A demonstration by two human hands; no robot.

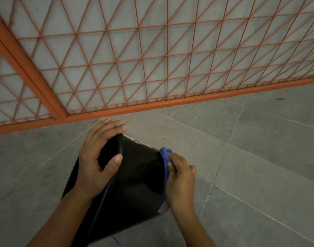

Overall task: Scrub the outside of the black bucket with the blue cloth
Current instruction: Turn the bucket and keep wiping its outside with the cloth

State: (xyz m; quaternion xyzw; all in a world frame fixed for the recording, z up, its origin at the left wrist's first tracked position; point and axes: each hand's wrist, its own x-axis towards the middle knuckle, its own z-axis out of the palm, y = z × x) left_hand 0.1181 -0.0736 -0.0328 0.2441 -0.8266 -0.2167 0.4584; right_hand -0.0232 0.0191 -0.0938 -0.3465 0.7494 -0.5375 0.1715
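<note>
Behind everything, an orange-red metal lattice fence (152, 56) backed by pale sheeting, running along a grey tiled stone floor (259, 157). On that floor, near the fence's lower rail, a black plastic bucket (134, 184), tipped onto its side with the rim at the left and the base toward the right. Left hand (97, 163) clamped over the rim, fingers curled across the top edge, thumb pressed on the outer wall. Right hand (179, 179) at the base end, grip closed around a bunched bright blue cloth (165, 157), pressing it against the bucket's outer edge there.
</note>
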